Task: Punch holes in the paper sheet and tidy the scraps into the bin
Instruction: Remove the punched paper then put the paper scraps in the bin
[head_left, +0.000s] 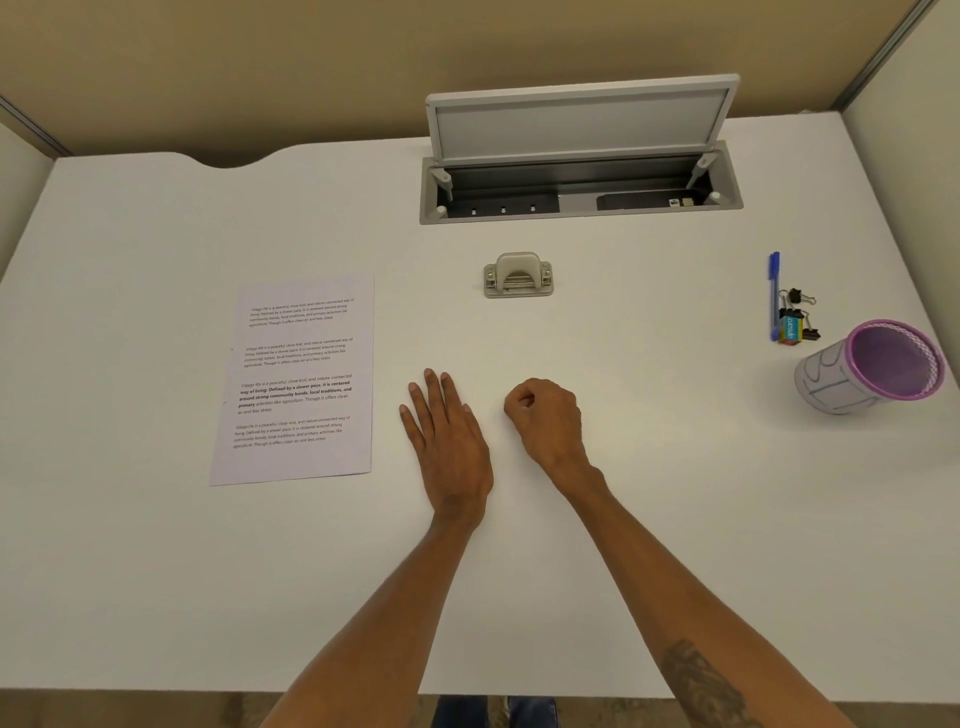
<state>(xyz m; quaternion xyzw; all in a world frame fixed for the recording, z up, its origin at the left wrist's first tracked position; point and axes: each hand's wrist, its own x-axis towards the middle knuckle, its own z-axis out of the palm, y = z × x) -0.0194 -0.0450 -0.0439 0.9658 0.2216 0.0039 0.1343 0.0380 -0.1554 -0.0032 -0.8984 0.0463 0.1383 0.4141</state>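
Observation:
A printed paper sheet (298, 379) lies flat on the white desk (649, 519), left of centre. A beige hole punch (518, 275) stands further back, near the middle. A small mesh bin (872, 366) with a purple rim sits at the right edge. My left hand (449, 441) rests flat on the desk, fingers spread, just right of the sheet and not touching it. My right hand (545, 415) is beside it, curled into a loose fist with nothing visible in it. No scraps are visible on the desk.
An open cable hatch (582, 182) with its lid raised is set into the desk at the back. A blue pen (774, 296), black binder clips (797, 301) and a small coloured box (790, 330) lie at the right, behind the bin. Partition walls enclose the desk.

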